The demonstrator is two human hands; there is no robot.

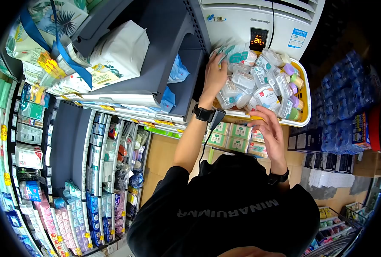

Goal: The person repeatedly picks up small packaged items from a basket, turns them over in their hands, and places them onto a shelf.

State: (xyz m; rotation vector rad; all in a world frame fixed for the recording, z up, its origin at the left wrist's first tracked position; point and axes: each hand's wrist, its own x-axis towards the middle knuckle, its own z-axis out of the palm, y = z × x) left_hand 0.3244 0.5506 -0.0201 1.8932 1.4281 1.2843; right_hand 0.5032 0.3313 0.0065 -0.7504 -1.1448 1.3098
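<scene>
A yellow-and-white basket (307,92) is piled with clear plastic packs and small boxes. My left hand (216,77) reaches over its left side, fingers bent around the edge of a clear plastic pack (240,53) with teal print. Loose clear-lidded boxes (243,79) lie beside that hand. At the near rim, my right hand (269,130) has its fingers apart and slightly curled, close to a white round-cornered pack (267,98). Whether its fingertips touch the rim is unclear. Purple- and green-capped containers (296,80) fill the basket's right side.
Behind the basket stands a white air conditioner (242,25) with a lit display. Green-and-white packs (238,138) are stacked below the near rim. Grey shelving (156,51) borders the left; bundled blue bottles (340,103) stand at the right. A black cable (204,150) hangs by my left wrist.
</scene>
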